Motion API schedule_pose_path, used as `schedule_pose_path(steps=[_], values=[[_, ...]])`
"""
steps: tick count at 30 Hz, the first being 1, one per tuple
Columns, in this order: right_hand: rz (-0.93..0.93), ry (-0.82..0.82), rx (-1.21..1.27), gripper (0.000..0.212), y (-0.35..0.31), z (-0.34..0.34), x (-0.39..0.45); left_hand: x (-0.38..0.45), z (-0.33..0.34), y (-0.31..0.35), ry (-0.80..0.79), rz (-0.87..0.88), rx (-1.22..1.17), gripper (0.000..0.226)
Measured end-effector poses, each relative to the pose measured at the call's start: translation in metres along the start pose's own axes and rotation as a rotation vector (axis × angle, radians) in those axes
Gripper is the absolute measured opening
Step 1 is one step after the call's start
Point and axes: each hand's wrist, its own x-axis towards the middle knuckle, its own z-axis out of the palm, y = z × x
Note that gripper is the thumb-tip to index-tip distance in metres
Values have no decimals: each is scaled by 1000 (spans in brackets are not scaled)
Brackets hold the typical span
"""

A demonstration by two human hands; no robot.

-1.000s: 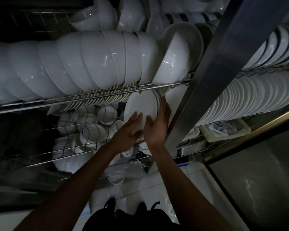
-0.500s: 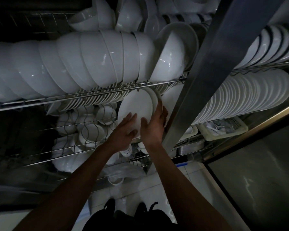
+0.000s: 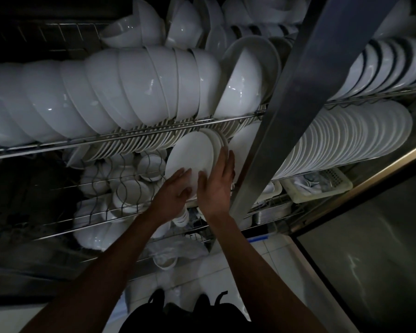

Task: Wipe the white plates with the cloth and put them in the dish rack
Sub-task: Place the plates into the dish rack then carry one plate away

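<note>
Both my arms reach up into the dish rack (image 3: 130, 138). My left hand (image 3: 175, 191) and right hand (image 3: 216, 181) hold the white plates (image 3: 192, 155) upright between them, fingers extended against the faces, at the row's right end under the bowls (image 3: 130, 90).

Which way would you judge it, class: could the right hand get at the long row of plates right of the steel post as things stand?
Probably not directly: the right hand is on the plate stack, and the steel post stands between it and that row. It would need to go round.
</note>
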Motion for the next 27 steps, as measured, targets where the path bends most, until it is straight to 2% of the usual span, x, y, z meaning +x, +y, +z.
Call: schedule_pose_path(steps=[3,11,21,27], values=[[-13,0,5,78,3,-1,-2,-2,0,4,48,14,26,50],[-43,-4,-16,73,3,-8,-11,-7,-1,8,51,60,32,45],[16,36,-101,59,-7,-10,-45,-24,-20,-2,-109,214,83,37],[36,6,-190,50,-19,-19,-62,-34,-37,2,-199,283,119,38]])
